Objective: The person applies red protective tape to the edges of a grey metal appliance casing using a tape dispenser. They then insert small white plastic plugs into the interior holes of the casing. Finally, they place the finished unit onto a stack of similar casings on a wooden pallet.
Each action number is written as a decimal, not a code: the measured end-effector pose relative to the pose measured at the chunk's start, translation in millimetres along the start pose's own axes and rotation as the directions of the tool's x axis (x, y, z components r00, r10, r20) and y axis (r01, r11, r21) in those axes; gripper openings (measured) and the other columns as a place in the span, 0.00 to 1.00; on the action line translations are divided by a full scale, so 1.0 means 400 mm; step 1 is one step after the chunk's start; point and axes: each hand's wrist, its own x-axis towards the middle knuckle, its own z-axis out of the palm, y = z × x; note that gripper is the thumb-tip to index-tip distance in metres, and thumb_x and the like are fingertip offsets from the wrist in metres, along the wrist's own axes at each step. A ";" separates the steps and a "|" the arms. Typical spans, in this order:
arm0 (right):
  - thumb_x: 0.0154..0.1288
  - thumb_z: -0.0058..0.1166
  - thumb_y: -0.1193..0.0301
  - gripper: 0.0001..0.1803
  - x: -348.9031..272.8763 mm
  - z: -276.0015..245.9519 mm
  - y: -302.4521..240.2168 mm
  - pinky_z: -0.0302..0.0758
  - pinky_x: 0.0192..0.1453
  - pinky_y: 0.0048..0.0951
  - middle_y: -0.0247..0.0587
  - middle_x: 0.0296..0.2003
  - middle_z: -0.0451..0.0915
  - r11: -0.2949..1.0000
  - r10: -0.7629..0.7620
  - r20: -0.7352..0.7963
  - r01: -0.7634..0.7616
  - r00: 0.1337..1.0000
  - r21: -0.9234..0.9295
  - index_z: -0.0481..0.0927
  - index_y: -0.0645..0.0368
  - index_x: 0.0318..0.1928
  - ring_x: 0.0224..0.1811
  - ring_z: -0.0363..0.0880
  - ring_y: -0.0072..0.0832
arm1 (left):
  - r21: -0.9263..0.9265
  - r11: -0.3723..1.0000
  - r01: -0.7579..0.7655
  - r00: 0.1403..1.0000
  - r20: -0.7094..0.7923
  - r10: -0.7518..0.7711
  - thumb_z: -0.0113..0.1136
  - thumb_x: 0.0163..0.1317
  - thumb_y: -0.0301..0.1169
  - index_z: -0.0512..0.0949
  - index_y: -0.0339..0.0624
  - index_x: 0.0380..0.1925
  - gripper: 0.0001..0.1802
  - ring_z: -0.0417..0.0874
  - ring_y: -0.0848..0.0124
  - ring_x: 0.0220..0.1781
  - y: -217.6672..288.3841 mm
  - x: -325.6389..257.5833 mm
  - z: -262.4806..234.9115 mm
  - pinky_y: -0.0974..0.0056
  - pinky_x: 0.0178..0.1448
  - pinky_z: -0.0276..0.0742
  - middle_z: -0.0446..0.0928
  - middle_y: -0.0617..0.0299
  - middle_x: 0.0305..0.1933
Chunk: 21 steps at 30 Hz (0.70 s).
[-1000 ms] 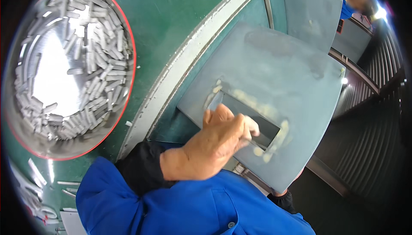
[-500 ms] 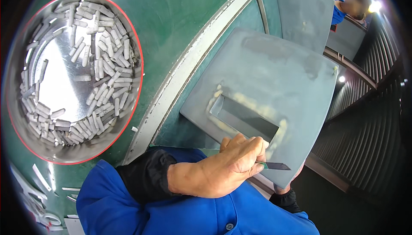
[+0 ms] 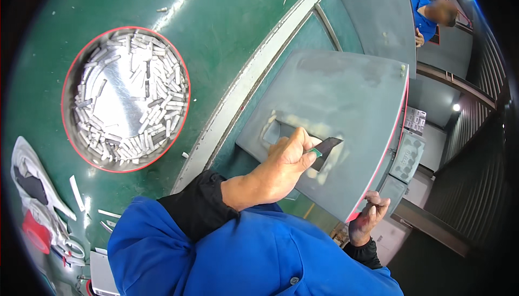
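Observation:
My left hand (image 3: 281,169) reaches up from a black cuff and blue sleeve to the dark slot (image 3: 324,147) in a slanted grey machine cover (image 3: 346,90). Its thumb and fingers pinch a small green piece (image 3: 317,153) right at the slot's mouth. My right hand (image 3: 366,216), dark with grime, sits lower right, its fingers curled at the red-edged lower corner of the same cover. A round red-rimmed metal tray (image 3: 75,80) with several short grey metal pieces (image 3: 157,112) lies on the green machine top, to the left of my left arm.
White gloves (image 3: 38,188) and a red object (image 3: 37,231) lie at the far left on the green surface (image 3: 216,20). A grey keypad box (image 3: 409,153) hangs right of the cover. Another person in blue (image 3: 432,12) works at a second grey cover (image 3: 378,9) top right.
My left hand came out of the slot, dropped toward my body with a small piece pinched, and is now back up at the slot's mouth. My right hand stayed at the cover's edge.

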 end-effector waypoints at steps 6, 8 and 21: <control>0.64 0.40 0.59 0.14 -0.005 -0.018 0.021 0.63 0.44 0.34 0.48 0.28 0.70 0.986 -0.153 0.008 0.152 0.988 0.070 0.58 0.55 0.35 0.30 0.67 0.31 | -0.207 0.932 0.298 0.953 0.115 -0.280 0.42 0.70 0.32 0.57 0.44 0.33 0.08 0.58 0.77 0.38 0.079 0.015 0.030 0.67 0.51 0.61 0.57 0.69 0.31; 0.64 0.40 0.59 0.14 -0.008 -0.024 0.034 0.64 0.42 0.34 0.49 0.28 0.71 0.970 -0.213 -0.007 0.212 0.977 0.116 0.58 0.55 0.35 0.30 0.67 0.31 | -0.051 0.979 0.196 0.979 0.075 -0.191 0.43 0.70 0.32 0.58 0.44 0.33 0.08 0.58 0.77 0.38 0.090 0.010 0.039 0.68 0.52 0.60 0.59 0.68 0.31; 0.64 0.36 0.61 0.12 -0.010 -0.038 0.036 0.66 0.33 0.33 0.49 0.26 0.70 0.872 -0.364 -0.017 0.347 0.931 0.344 0.56 0.56 0.35 0.25 0.67 0.32 | 0.973 0.150 -0.177 0.980 0.161 0.116 0.51 0.58 0.22 0.63 0.43 0.30 0.07 0.65 0.61 0.34 0.126 0.006 -0.001 0.59 0.42 0.55 0.67 0.58 0.28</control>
